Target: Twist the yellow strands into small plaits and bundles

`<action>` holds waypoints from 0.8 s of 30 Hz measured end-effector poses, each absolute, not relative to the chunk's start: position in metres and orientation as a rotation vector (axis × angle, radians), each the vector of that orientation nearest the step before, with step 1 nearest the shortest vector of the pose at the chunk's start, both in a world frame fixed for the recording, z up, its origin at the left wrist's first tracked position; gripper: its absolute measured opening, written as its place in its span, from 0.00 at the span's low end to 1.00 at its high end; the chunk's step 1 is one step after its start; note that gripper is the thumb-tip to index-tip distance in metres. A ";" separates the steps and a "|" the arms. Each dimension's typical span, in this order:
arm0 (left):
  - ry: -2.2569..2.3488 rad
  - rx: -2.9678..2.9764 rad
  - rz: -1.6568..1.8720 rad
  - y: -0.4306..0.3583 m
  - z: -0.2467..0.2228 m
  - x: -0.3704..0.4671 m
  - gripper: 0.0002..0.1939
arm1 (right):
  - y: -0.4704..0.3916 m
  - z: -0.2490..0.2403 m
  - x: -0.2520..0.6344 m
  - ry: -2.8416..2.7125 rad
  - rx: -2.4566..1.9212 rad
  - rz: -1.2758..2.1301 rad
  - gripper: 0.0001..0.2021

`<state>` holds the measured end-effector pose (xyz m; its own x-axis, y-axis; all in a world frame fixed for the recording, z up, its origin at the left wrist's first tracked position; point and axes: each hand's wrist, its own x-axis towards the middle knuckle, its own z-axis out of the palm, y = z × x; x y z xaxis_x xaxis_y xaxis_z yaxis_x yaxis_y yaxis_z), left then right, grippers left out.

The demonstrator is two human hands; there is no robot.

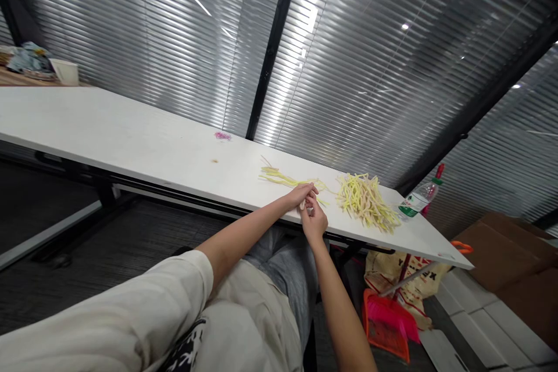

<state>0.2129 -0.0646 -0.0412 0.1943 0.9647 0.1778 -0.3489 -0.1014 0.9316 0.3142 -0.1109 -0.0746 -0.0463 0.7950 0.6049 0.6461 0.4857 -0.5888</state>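
Note:
My left hand (pixel 300 194) and my right hand (pixel 314 221) meet at the front edge of the white table (pixel 143 151). Both have their fingers bent and pressed together around something small and pale, too small to make out. Several loose yellow and pinkish strips (pixel 283 178) lie flat just behind my hands, some partly hidden by my left hand. To the right of them sits a large tangled pile of similar strips (pixel 366 200).
A clear bottle (pixel 418 200) with a green label lies tilted at the table's right. Small pink bits (pixel 222 136) lie near the back edge. A white cup (pixel 65 71) stands far left. Below right are a red dustpan (pixel 387 325), a printed bag and cardboard boxes (pixel 501 250).

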 end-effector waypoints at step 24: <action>0.712 1.216 1.296 -0.061 -0.046 0.212 0.19 | -0.113 -0.072 0.312 -1.761 -1.253 0.170 0.18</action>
<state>0.2124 -0.0610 -0.0461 0.2026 0.9532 0.2245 -0.3220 -0.1517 0.9345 0.3117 -0.1130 -0.0724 -0.0403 0.7983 0.6008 0.6689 0.4683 -0.5773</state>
